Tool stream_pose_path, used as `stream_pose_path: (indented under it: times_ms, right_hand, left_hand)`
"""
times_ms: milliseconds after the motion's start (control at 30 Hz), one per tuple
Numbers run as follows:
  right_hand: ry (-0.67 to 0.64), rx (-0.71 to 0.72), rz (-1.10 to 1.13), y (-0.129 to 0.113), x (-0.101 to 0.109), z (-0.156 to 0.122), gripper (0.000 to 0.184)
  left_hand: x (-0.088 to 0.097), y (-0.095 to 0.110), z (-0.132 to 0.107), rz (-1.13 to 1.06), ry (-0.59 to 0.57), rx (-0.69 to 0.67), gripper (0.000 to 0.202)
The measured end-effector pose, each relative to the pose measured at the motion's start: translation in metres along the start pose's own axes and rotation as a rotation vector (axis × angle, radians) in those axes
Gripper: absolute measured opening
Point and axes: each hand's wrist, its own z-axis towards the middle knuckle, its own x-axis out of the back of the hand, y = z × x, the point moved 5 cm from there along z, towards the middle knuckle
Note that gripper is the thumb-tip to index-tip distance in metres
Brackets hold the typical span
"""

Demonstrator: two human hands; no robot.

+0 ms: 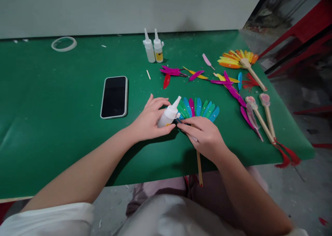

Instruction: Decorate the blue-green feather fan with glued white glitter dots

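Note:
My left hand [153, 120] is wrapped around a white glue bottle [168, 115], tilted with its pointed nozzle up and to the right. Close beside it, my right hand [206, 134] is closed, thumb and fingertips pinched by the bottle's neck. A slim dark piece shows at those fingertips, too small to make out. Beneath the right hand lies a feather fan [199, 108] of blue, green and magenta feathers with small pale dots. The hand covers its middle, and its wooden handle [199, 168] points toward me past the table edge.
Two more glue bottles [153, 51] stand at the back. A phone [114, 97] lies left of my hands, and a tape ring [64, 44] farther left. To the right are loose magenta feathers [233, 90], an orange-yellow fan [237, 59] and two wooden handles [268, 116] with red tassels.

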Motion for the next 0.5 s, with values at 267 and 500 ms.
stream_pose_path:
  times_ms: [267, 500]
  right_hand:
    - [0.019, -0.016, 0.036, -0.0014, 0.0019, 0.0010, 0.027]
    - [0.005, -0.017, 0.027, -0.0002, -0.0005, 0.0008, 0.025]
  left_hand:
    - [0.0011, 0.0008, -0.0009, -0.027, 0.029, -0.003, 0.032]
    - [-0.0011, -0.0013, -0.0002, -0.005, 0.013, 0.006, 0.033]
